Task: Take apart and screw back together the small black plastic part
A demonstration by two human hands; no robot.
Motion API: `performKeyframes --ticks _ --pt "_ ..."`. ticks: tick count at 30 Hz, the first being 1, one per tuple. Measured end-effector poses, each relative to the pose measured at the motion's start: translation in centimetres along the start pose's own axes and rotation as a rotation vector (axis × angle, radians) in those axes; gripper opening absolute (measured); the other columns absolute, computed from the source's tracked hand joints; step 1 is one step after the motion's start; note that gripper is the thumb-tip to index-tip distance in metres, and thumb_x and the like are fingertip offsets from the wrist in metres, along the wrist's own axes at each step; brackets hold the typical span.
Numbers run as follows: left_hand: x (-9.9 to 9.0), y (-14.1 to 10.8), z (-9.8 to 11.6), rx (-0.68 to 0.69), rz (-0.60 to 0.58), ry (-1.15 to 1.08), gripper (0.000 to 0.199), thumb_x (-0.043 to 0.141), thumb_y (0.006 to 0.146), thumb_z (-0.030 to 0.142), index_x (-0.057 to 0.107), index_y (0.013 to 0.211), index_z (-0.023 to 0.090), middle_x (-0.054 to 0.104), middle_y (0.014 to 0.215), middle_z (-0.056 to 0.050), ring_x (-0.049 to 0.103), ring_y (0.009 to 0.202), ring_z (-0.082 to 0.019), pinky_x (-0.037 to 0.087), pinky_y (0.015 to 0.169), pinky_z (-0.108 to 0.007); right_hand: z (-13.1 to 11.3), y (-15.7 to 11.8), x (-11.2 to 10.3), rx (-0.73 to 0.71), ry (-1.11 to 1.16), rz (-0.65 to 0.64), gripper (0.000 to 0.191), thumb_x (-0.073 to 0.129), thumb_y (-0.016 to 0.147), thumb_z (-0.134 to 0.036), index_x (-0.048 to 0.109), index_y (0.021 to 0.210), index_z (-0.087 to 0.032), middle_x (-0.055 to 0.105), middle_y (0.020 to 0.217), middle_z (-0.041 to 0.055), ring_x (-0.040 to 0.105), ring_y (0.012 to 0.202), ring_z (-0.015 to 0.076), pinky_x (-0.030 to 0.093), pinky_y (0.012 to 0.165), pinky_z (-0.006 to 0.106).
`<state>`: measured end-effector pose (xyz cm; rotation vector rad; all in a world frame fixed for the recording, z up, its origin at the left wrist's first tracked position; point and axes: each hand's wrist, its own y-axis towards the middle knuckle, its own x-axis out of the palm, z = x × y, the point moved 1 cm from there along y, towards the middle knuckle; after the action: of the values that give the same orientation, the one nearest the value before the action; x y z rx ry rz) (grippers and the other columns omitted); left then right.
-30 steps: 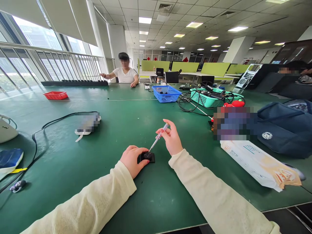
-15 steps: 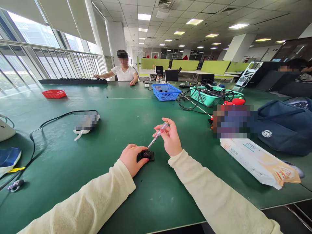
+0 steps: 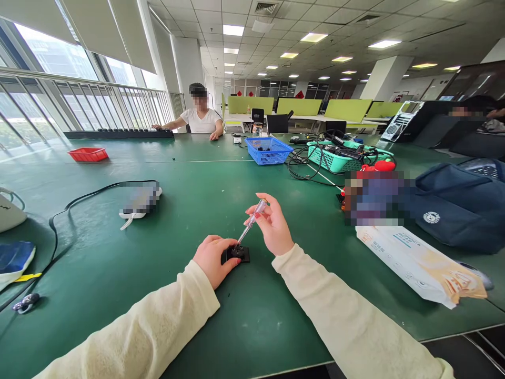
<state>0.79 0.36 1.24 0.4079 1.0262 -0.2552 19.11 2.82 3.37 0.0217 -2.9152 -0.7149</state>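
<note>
A small black part on a flat black base [image 3: 245,255] lies on the green table [image 3: 252,326]. My left hand [image 3: 213,259] grips it from the left, thumb at the near side and fingers at the far side. A slim screwdriver with a clear handle [image 3: 258,207] is held in my right hand [image 3: 276,226], the index finger resting on its end. The screwdriver slants down to the left, and its tip meets the top of the black part near my left fingertips. Fine detail of the part is too small to tell.
To the right lie a tissue pack [image 3: 402,258] and a dark blue bag [image 3: 453,205]. Farther back are a blue basket [image 3: 270,155], a green basket with cables [image 3: 335,164] and a red tray [image 3: 88,154]. Another person [image 3: 202,118] sits across the table.
My right hand and the screwdriver handle have shifted slightly left and down. My left hand keeps its hold on the black part.
</note>
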Motion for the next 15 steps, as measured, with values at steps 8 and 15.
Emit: performKeyframes --ticks 8,15 --pt "0.3 0.0 -0.4 0.020 0.014 -0.002 0.035 0.067 0.077 0.033 0.070 0.111 0.024 0.073 0.100 -0.006 0.056 0.108 -0.030 0.048 0.097 -0.048 0.8 -0.1 0.5 0.107 -0.112 -0.072 0.042 0.066 0.080 -0.037 0.052 0.119 -0.026 0.063 0.078 -0.0025 0.064 0.065 0.0151 0.057 0.073 0.038" --pt "0.4 0.0 -0.4 0.022 0.014 0.001 0.037 0.067 0.076 0.033 0.070 0.112 0.025 0.073 0.100 -0.007 0.056 0.108 -0.030 0.048 0.097 -0.047 0.3 -0.6 1.0 0.045 -0.081 -0.047 0.039 0.061 0.084 -0.033 0.049 0.121 -0.025 0.063 0.082 -0.0004 0.066 0.079 0.0167 0.055 0.080 0.038"
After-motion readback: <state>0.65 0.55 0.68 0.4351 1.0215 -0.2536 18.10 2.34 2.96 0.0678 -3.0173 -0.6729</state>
